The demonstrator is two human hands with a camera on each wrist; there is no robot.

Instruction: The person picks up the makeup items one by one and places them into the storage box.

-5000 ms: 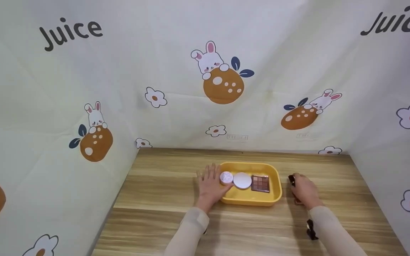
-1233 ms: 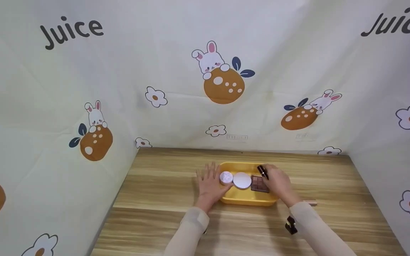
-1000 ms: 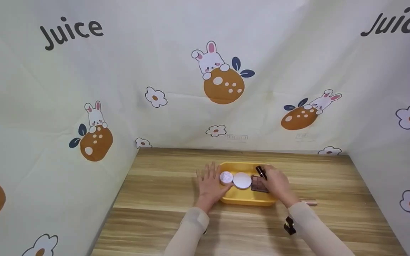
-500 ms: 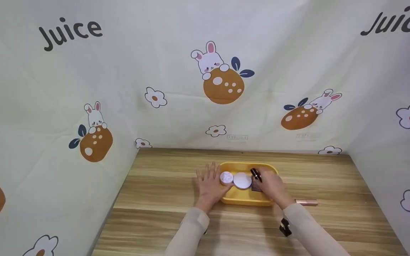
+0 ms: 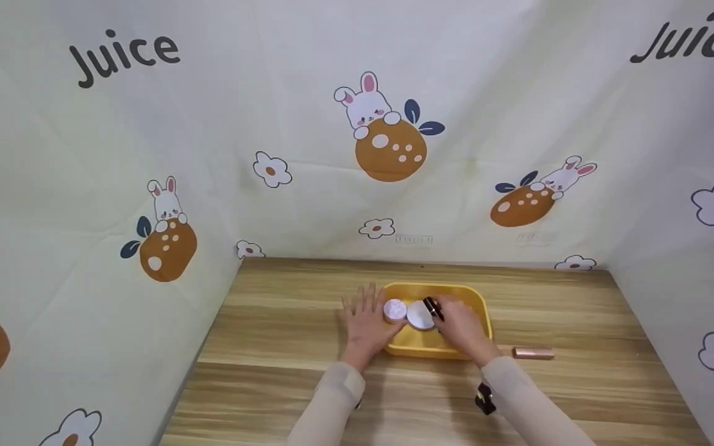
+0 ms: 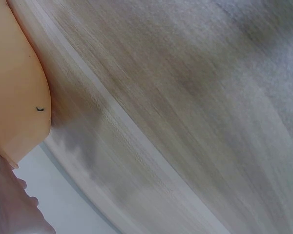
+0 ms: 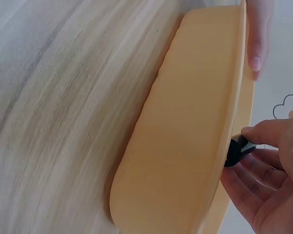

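Note:
My right hand (image 5: 463, 325) pinches a black lipstick tube (image 5: 434, 308) with a shiny band, tilted over the yellow tray (image 5: 437, 354). In the right wrist view, the thumb and fingers close round the tube's black end (image 7: 238, 151) at the tray's rim. The tube overlaps a round white compact (image 5: 419, 316) in the head view. Left of that compact sits a small round case (image 5: 395, 310) with a patterned lid. My left hand (image 5: 366, 328) rests at the tray's left end, fingers straight and spread, thumb over the rim. The eyeshadow palette is hidden behind my right hand.
A rose-gold tube (image 5: 533, 353) lies on the wood-grain table (image 5: 282, 347), right of the tray. Printed cloth walls (image 5: 307, 204) stand behind the table and on both sides. A black wrist device (image 5: 485, 398) shows beneath the right sleeve.
My right hand has picked up the black lipstick tube from right of the tray and carried it left over the tray, now covering the palette. The rose-gold tube has come into sight. My left hand stays still.

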